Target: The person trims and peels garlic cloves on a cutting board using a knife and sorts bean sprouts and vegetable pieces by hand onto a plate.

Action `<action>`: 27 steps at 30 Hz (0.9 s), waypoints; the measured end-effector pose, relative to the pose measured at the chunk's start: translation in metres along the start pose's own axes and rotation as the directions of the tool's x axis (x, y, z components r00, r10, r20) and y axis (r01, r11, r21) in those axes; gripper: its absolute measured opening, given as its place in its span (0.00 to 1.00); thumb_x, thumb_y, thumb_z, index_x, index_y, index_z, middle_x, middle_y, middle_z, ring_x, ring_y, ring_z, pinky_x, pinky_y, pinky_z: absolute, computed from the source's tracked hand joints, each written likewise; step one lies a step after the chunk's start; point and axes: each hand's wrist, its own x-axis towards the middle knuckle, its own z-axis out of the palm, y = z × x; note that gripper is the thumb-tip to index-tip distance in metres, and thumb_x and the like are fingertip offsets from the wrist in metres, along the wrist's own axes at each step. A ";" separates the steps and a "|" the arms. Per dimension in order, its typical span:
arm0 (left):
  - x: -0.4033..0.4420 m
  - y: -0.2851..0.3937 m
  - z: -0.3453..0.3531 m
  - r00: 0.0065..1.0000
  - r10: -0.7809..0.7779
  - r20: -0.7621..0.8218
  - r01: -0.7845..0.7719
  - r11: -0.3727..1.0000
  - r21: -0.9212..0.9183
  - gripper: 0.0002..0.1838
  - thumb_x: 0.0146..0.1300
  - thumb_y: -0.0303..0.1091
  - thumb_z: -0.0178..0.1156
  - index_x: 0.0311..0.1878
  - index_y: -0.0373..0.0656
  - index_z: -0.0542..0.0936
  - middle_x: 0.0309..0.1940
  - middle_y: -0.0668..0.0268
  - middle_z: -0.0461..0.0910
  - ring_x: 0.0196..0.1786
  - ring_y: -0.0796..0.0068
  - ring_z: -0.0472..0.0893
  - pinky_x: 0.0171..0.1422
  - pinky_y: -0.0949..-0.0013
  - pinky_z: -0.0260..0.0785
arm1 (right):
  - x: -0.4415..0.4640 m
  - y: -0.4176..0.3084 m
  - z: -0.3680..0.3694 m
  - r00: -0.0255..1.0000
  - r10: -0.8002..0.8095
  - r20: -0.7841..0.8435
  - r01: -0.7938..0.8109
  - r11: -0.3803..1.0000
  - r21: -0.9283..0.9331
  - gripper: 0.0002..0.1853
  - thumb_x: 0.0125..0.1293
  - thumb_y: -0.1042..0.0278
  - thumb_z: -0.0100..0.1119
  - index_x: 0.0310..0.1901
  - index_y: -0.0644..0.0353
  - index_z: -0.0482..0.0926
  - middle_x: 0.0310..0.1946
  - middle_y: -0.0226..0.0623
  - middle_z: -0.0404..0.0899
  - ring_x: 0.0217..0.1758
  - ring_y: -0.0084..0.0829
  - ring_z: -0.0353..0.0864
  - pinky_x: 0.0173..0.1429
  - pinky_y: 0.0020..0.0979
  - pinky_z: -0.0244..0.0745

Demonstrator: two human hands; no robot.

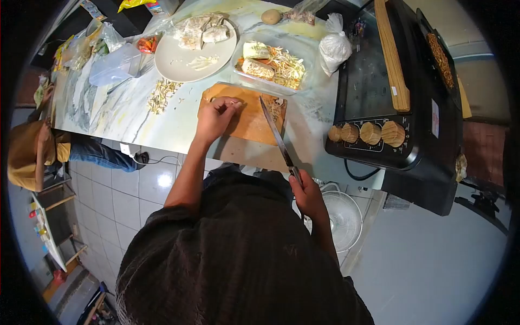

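Observation:
My right hand (306,190) is wrapped round the handle of a long knife (276,135), its blade pointing up and left over the orange-brown cutting board (246,119). Over the board's left part, my left hand (221,111) has its fingers pinched together; what they hold, if anything, is too small to name. Small brownish cut bits (275,108) lie at the board's right end, beside the blade tip. Behind the board is a clear plastic container (303,81) with shredded vegetables and pale pieces. Pale cut strips (161,96) lie in a pile on the marble-patterned table (173,127).
A round plate (162,59) with pale food stands at the back left, near plastic bags (116,62). A bag of white powder (335,47) and a black appliance (374,97) with wooden knobs are on the right. Another person (35,154) is at the far left.

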 end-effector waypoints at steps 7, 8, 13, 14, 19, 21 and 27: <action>0.014 0.005 -0.016 0.900 0.368 0.235 -0.426 0.858 0.286 0.08 0.64 0.31 0.71 0.43 0.40 0.87 0.39 0.58 0.87 0.40 0.59 0.86 0.48 0.62 0.78 | 0.011 -0.014 0.025 0.998 0.013 -0.063 -0.010 0.999 0.040 0.20 0.78 0.54 0.54 0.58 0.63 0.77 0.37 0.50 0.84 0.41 0.38 0.84 0.49 0.37 0.76; 0.018 0.002 -0.018 0.899 0.371 0.235 -0.428 0.858 0.283 0.08 0.64 0.31 0.71 0.43 0.40 0.87 0.39 0.58 0.87 0.40 0.59 0.86 0.48 0.62 0.78 | 0.015 -0.010 0.031 0.998 0.012 -0.066 -0.010 0.999 0.038 0.20 0.78 0.54 0.54 0.58 0.63 0.77 0.37 0.50 0.84 0.41 0.38 0.84 0.49 0.37 0.76; 0.022 0.004 -0.026 0.888 0.370 0.274 -0.444 0.846 0.295 0.09 0.62 0.31 0.71 0.44 0.39 0.86 0.40 0.56 0.87 0.40 0.53 0.85 0.45 0.59 0.78 | 0.020 -0.005 0.048 0.987 -0.025 -0.160 0.042 0.994 0.103 0.14 0.78 0.59 0.57 0.53 0.61 0.79 0.26 0.22 0.72 0.28 0.16 0.67 0.34 0.25 0.65; 0.021 0.001 -0.027 0.887 0.366 0.281 -0.443 0.846 0.297 0.09 0.62 0.31 0.71 0.44 0.39 0.86 0.40 0.56 0.87 0.40 0.53 0.85 0.45 0.59 0.78 | 0.020 -0.005 0.051 0.987 -0.019 -0.159 0.037 0.993 0.110 0.14 0.78 0.59 0.57 0.53 0.61 0.79 0.26 0.22 0.72 0.28 0.16 0.67 0.34 0.25 0.65; 0.021 -0.002 -0.030 0.884 0.375 0.278 -0.447 0.852 0.274 0.11 0.64 0.30 0.69 0.47 0.38 0.85 0.41 0.56 0.86 0.43 0.50 0.85 0.48 0.56 0.77 | 0.024 -0.011 0.053 0.992 0.104 -0.071 -0.098 0.991 0.089 0.23 0.78 0.54 0.54 0.63 0.64 0.75 0.47 0.53 0.85 0.49 0.42 0.85 0.57 0.39 0.76; 0.020 0.000 -0.031 0.897 0.342 0.281 -0.415 0.871 0.265 0.11 0.64 0.30 0.69 0.48 0.38 0.84 0.40 0.56 0.87 0.43 0.50 0.85 0.48 0.56 0.77 | 0.024 -0.017 0.056 0.991 0.095 -0.091 -0.086 0.991 0.100 0.22 0.78 0.54 0.54 0.62 0.65 0.75 0.47 0.53 0.85 0.50 0.42 0.85 0.57 0.39 0.75; 0.024 -0.002 -0.038 0.884 0.332 0.328 -0.409 0.890 0.202 0.14 0.64 0.29 0.69 0.51 0.38 0.83 0.43 0.53 0.85 0.42 0.52 0.84 0.47 0.57 0.77 | 0.024 -0.029 0.059 0.992 0.098 -0.077 -0.092 0.993 0.079 0.22 0.78 0.55 0.54 0.62 0.65 0.75 0.49 0.53 0.85 0.53 0.40 0.85 0.59 0.38 0.75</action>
